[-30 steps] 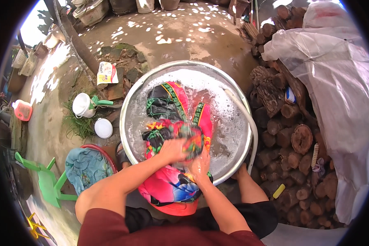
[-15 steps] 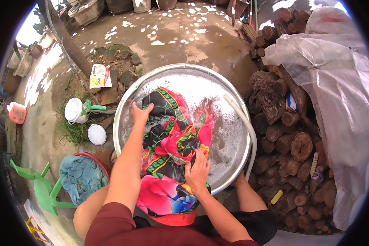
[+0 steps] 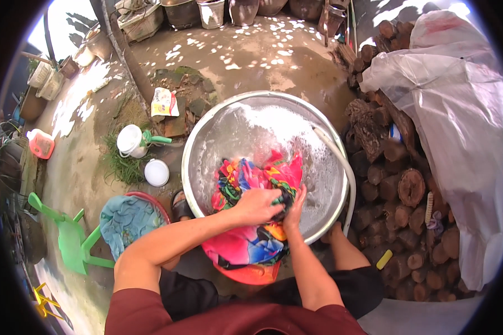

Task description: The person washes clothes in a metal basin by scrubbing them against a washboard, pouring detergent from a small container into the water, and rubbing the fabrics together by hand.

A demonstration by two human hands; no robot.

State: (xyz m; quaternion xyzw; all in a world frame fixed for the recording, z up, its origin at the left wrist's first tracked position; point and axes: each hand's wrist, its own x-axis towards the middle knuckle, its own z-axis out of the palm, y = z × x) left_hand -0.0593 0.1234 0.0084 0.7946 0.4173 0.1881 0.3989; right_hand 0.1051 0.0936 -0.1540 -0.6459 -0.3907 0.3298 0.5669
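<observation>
pink, blue, black floral cloth [image 3: 245,244]

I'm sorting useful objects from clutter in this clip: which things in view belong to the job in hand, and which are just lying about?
In the job:
Left hand and right hand, on the colourful cloth
Metal basin with suds
Hose over its rim, probably

Apparently lying about:
Green chair
White bucket
White lid
Stacked logs
Plastic sheet

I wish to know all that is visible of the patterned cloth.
The patterned cloth is pink, red, blue, green, orange and black, with flower-like shapes. It looks wet, crumpled and bunched. Its far part lies in the metal basin; its near end partly covers the rim and a reddish object. The left grip holds it; the right grip touches its right side. Whether it is one piece is unclear.
</observation>
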